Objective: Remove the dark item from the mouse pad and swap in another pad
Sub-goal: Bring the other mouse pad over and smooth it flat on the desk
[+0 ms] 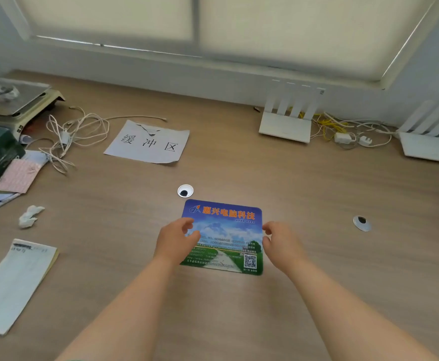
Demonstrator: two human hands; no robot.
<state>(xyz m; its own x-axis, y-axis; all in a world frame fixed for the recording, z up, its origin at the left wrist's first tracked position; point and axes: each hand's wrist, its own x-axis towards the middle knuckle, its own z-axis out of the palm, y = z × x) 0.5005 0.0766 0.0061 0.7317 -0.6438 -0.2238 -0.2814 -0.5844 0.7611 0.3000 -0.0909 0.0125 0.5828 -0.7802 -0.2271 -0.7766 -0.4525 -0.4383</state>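
A printed mouse pad [227, 234] with blue sky, a green field and orange characters lies flat on the wooden desk [317, 194], in front of me at centre. My left hand [178, 239] rests over the pad's left edge, fingers curled and apart. My right hand [278, 239] is at the pad's right edge, fingers spread, thumb and fingertips near the rim. Neither hand visibly holds anything. No dark item lies on the pad.
Two cable grommets [185, 191] [361, 223] sit in the desk. A paper sign [149, 143], tangled white cables [70, 136], a scale [15, 100], a crumpled tissue [29, 216] and a notepad [12, 285] lie left. Two white routers [287, 121] [432, 142] stand at the back right.
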